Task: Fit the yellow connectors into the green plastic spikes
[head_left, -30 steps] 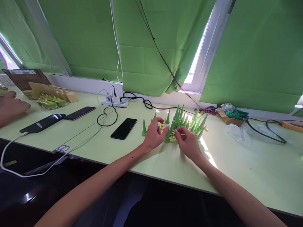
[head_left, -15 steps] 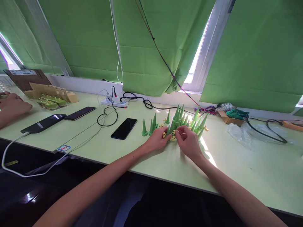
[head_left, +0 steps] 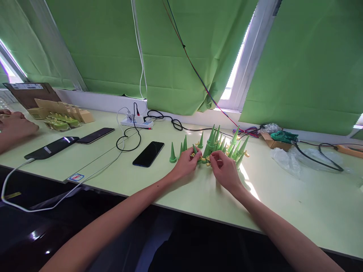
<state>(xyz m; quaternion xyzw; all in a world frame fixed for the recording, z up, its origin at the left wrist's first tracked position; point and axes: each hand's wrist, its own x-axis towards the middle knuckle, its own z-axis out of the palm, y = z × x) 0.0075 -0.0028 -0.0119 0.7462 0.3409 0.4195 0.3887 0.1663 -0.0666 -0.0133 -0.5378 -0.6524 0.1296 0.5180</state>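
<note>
Several green cones (head_left: 172, 154) stand on the pale table, with a denser cluster of green cones (head_left: 211, 140) in the middle and to the right. Small yellow pieces (head_left: 203, 159) lie among them. My left hand (head_left: 185, 163) is closed round a green cone (head_left: 194, 149), which tilts a little to the left. Just right of it, my right hand (head_left: 224, 168) has its thumb and fingers pinched beside a yellow piece at the near side of the cluster; what lies between the fingertips is too small to tell.
A black phone (head_left: 148, 154) lies left of my hands, with two more phones farther left. Behind are a power strip (head_left: 137, 122) and cables. Another person's hand (head_left: 18, 126) is at the far left near a cardboard box (head_left: 65, 109). Plastic wrap (head_left: 287, 160) lies at the right.
My left hand has moved slightly left, away from my right hand, with the green cone now tilted in it. My right hand has hardly moved.
</note>
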